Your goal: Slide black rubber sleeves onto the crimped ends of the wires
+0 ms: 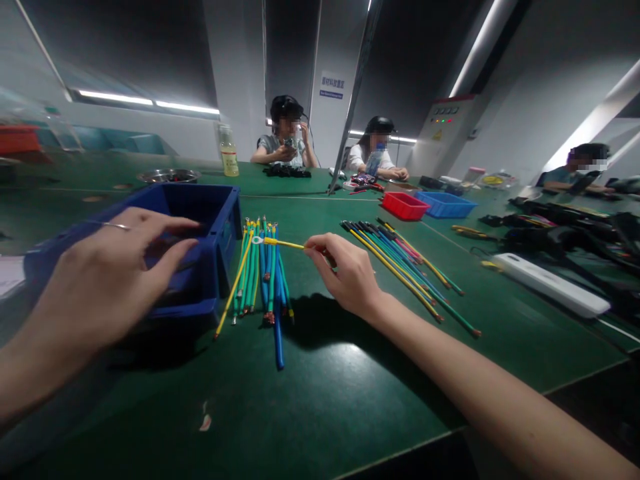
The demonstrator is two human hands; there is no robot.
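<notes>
Pinched betw thumb and forefinger of the right hand (350, 277) is one yellow wire (280, 243); the other fingers curl loosely under, not touching it. Wire sticks out to the left of the fingertips, long axis roughly level across the view, pointing left, w/ a pale ring terminal at its far end. That end hovers over the top of the sorted wire pile (260, 277), can't tell if touching.

Left hand (107, 280) is spread, fingers half open, holding nothing; it rests on or just over the near rim of the blue bin (220, 227), fingertips reaching into the bin. Thin ring on one finger.

Largest to smallest for the rest: green table (320, 400) carries everything. Blue bin sits left of centre, just beside the wire pile. Pile is yellow, green and blue wires, lying near-to-far, terminals at the far end, one blue wire poking out toward the viewer. Second bunch of wires (405, 267) lies right of the right hand, apart from it, angled far-left to near-right. White power strip (550, 285) further right. Red tray (404, 205) and small blue tray (445, 204) side by side, farther back. Bottle (229, 152) upright at the far left. Three other people sit at the far edge, hands on their own work, well apart.
</notes>
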